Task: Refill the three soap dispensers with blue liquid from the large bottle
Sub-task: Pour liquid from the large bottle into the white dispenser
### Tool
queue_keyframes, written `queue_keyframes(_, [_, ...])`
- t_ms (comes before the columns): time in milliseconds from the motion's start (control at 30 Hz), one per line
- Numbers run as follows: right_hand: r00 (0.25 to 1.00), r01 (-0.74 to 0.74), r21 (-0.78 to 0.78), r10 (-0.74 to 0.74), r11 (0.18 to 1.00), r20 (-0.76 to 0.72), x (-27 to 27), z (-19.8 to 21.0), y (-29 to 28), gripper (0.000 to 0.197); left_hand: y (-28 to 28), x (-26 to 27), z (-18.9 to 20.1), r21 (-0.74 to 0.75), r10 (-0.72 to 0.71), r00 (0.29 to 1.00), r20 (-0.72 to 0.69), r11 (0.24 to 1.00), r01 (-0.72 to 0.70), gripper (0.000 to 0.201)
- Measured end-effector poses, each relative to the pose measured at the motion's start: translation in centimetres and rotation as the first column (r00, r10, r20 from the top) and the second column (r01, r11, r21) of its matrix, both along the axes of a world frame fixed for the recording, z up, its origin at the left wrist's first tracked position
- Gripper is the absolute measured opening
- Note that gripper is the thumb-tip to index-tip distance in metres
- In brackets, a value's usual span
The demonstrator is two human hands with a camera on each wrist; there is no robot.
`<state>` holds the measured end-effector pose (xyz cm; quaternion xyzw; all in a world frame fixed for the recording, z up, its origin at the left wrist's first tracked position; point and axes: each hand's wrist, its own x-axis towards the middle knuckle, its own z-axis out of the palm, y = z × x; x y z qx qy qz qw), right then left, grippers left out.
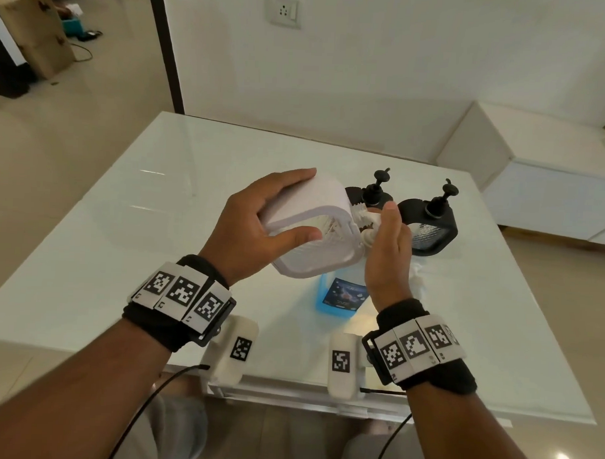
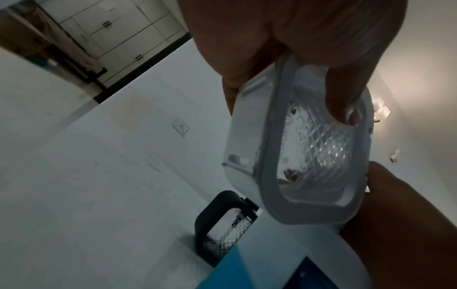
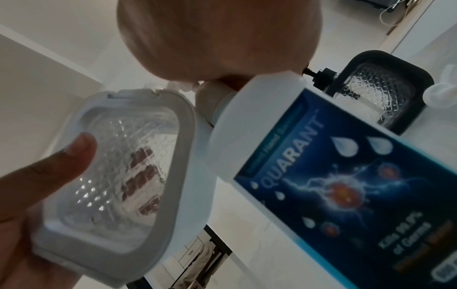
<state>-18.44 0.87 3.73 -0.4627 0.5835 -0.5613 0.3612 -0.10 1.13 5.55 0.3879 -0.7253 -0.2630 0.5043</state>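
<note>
Left hand [image 1: 260, 224] grips the white dispenser [image 1: 315, 229], tilted above the blue bottle [image 1: 340, 296], neck toward the right hand [image 1: 386, 246], whose fingers pinch its pump; two black dispensers [image 1: 428, 223] stand beyond.

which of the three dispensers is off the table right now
The white dispenser, gripped by the left hand and tilted. Both black dispensers stand upright on the table.

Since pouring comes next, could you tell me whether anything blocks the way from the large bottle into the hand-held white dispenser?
A white pump top sits at the neck of the white dispenser, held by the right hand, so the opening is not free. The large bottle stands below; its cap is hidden.
</note>
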Motion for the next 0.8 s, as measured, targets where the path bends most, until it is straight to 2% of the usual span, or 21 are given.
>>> queue_keyframes(100, [1.0,-0.004,0.011,0.004,1.0,-0.013,0.0,0.1,0.0,0.063,-0.2,0.0,-0.4,-0.008,0.068,0.998,0.005,0.998,-0.068,0.066])
queue_keyframes(200, [1.0,0.007,0.003,-0.007,1.0,-0.009,-0.2,0.3,0.0,0.038,0.0,-0.4,-0.8,0.095,0.154,0.979,-0.132,0.985,-0.142,0.067])
queue_keyframes(267, [1.0,0.011,-0.003,-0.011,1.0,-0.013,-0.4,0.5,-0.1,0.038,0.3,-0.7,-1.1,0.191,0.209,0.954,-0.215,0.967,-0.168,0.065])
queue_keyframes(333, [1.0,-0.009,-0.017,0.009,1.0,-0.016,-0.5,0.8,0.0,0.04,0.5,-1.1,-1.2,0.242,0.202,0.946,-0.255,0.96,-0.14,0.067])
queue_keyframes(400, [0.999,-0.037,-0.008,0.037,0.999,-0.019,-0.6,1.0,0.2,0.041,0.7,-1.5,-1.3,0.227,0.168,0.955,-0.242,0.967,-0.113,0.068])
queue_keyframes(567, [0.99,-0.144,0.088,0.143,0.986,0.016,-1.2,1.8,0.7,0.028,0.3,-1.2,-1.6,0.16,0.134,0.978,-0.162,0.981,-0.108,0.07])
queue_keyframes(700, [0.956,-0.267,0.129,0.28,0.955,-0.091,-2.0,3.2,-0.2,0.033,0.0,-0.7,-1.8,0.127,0.139,0.982,-0.131,0.984,-0.122,0.07])
queue_keyframes(800, [0.947,-0.269,0.196,0.297,0.943,-0.127,-2.3,4.7,-1.0,0.036,-0.1,-0.7,-1.9,0.13,0.149,0.982,-0.118,0.982,-0.134,0.07])
